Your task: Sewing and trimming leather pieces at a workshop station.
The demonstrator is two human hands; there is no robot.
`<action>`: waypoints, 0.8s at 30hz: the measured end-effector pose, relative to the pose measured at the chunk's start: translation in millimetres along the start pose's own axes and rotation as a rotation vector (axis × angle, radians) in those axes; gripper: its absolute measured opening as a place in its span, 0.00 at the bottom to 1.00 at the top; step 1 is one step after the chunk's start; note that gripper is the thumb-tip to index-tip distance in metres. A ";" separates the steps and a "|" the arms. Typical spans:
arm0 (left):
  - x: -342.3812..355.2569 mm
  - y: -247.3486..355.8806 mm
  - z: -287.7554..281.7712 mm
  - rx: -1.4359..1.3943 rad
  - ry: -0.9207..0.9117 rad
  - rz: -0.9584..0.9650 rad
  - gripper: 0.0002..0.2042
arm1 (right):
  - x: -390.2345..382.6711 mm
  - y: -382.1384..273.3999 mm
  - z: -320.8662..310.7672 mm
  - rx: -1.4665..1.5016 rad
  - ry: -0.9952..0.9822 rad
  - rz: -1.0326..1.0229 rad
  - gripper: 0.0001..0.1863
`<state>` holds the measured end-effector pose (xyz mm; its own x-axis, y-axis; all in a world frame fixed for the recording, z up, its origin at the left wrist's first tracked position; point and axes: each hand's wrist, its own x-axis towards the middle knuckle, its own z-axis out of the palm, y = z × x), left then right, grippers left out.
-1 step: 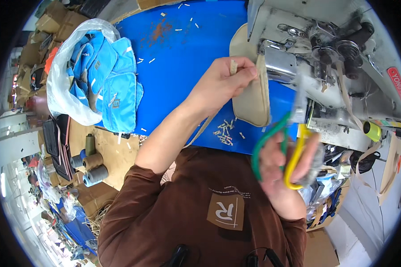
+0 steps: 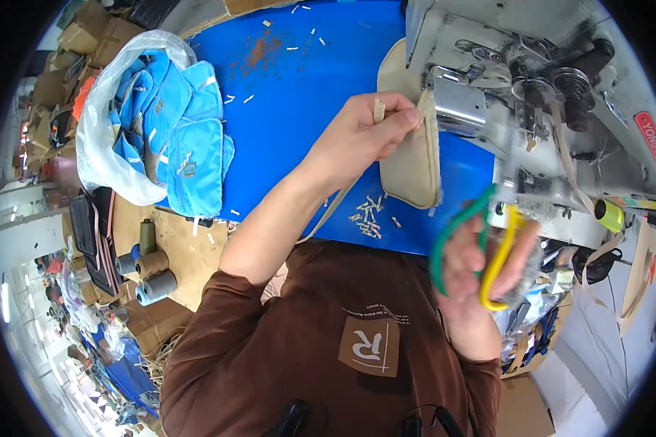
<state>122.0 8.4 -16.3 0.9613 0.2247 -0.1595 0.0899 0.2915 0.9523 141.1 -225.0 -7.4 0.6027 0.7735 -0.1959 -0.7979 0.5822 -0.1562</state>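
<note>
My left hand (image 2: 375, 131) is closed, thumb and finger pinching a narrow beige tape (image 2: 380, 111) beside the edge of a beige fabric piece (image 2: 408, 156). That flat, rounded piece lies partly beneath the metal parts of a sewing machine (image 2: 459, 105). A strip of the same beige colour trails below my left wrist towards my body. My right hand (image 2: 477, 258) is wrapped round scissors (image 2: 504, 251) with one green and one yellow handle loop. Their blades point away from me, near the machine, and are smeared by motion.
Several cut scraps (image 2: 368, 218) lie on the blue table (image 2: 291, 109) near my body. A clear plastic bag (image 2: 98, 156) holding light-blue fabric pieces (image 2: 193, 146) stands at the left. Thread cones (image 2: 151, 264) sit on a wooden surface. The machine body bounds the right side.
My right hand has moved a little to the right with the scissors. The left hand, tape and beige piece are almost unmoved.
</note>
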 end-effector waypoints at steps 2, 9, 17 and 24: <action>1.4 -5.0 -5.6 0.020 -0.004 -0.010 0.10 | -7.7 -11.3 3.6 -0.120 -0.031 -0.084 0.42; 6.0 12.5 17.1 0.989 0.320 0.451 0.09 | -13.1 -43.7 -7.8 -0.995 0.269 0.042 0.29; 17.3 4.3 -5.2 0.489 0.170 0.257 0.07 | 14.6 -74.3 23.4 -1.328 0.238 0.281 0.15; 16.8 6.6 -4.5 0.364 0.080 0.077 0.10 | 21.8 -82.9 27.0 -1.367 0.234 0.328 0.20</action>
<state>137.5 18.2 -13.9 0.9468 0.3089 -0.0903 0.1188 -0.0749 0.9901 220.2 -249.6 27.4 0.4894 0.6870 -0.5372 -0.3462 -0.4124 -0.8427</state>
